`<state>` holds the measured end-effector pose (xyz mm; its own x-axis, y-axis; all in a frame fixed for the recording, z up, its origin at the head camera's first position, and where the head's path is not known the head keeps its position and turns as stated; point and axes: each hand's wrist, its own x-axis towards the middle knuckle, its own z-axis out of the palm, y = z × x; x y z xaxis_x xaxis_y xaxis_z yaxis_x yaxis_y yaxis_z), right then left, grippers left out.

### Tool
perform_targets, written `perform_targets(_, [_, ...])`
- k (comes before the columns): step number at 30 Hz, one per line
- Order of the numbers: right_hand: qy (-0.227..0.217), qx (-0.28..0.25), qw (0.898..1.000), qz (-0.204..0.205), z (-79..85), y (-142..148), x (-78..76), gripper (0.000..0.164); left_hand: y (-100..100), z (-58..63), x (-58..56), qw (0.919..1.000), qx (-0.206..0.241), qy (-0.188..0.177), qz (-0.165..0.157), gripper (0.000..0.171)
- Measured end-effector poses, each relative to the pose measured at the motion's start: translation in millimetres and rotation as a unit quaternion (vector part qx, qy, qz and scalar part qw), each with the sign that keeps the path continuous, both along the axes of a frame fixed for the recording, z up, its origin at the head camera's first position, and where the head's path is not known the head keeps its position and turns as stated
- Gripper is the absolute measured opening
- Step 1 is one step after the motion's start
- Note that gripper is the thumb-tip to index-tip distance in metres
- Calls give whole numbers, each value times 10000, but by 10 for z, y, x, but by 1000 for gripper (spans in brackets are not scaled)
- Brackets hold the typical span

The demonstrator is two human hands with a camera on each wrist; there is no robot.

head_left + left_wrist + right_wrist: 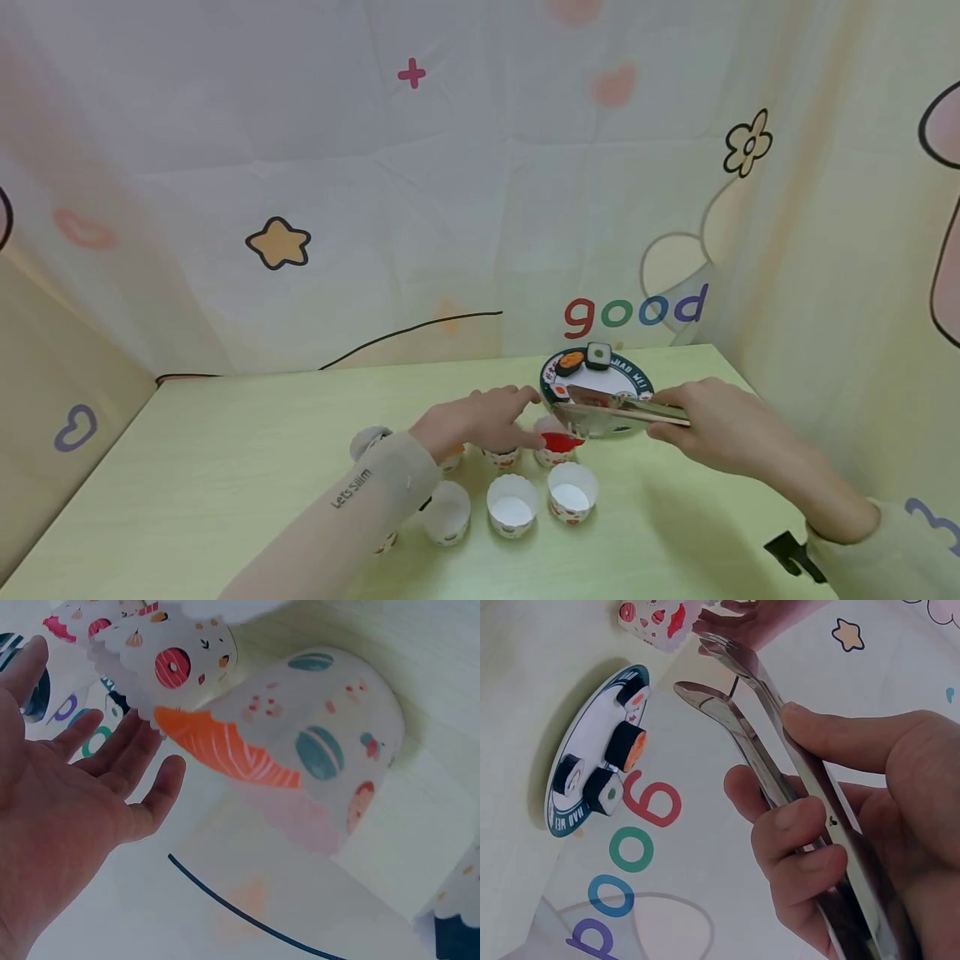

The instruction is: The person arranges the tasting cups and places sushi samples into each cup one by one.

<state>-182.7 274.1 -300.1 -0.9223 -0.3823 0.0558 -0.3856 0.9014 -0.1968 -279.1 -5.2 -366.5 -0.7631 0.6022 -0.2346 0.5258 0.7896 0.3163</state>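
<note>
My right hand (720, 421) grips a pair of metal tongs (810, 765) by the handles. The tong tips stand apart, with nothing visible between them. In the head view they overlap a round plate (585, 739) with a dark lettered rim. Several toy sushi pieces (626, 746) lie on that plate. My left hand (480, 421) reaches over the back row of paper cups, fingers loosely bent and nothing seen in them. Its fingertips are close to a cup (557, 454) with a red piece inside. Below the hand, another patterned cup (337, 742) holds an orange striped piece (225, 750).
White paper cups (512, 504) stand in a front row on the pale table (247, 467), with another cup (572, 492) to the right. Part of the back row is hidden by my left arm. A printed curtain (450, 208) closes off the back and sides.
</note>
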Motion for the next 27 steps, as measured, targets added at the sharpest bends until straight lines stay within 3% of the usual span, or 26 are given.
perform_targets(17, [3, -239, 9997, -42, -43, 139, -92, 23, -517, 149, 114, 9986, 514, 125, -50, 63])
perform_targets(27, [-43, -193, 9995, -247, -73, 254, -148, 22, -807, 258, 276, 9965, 802, 209, -48, 59])
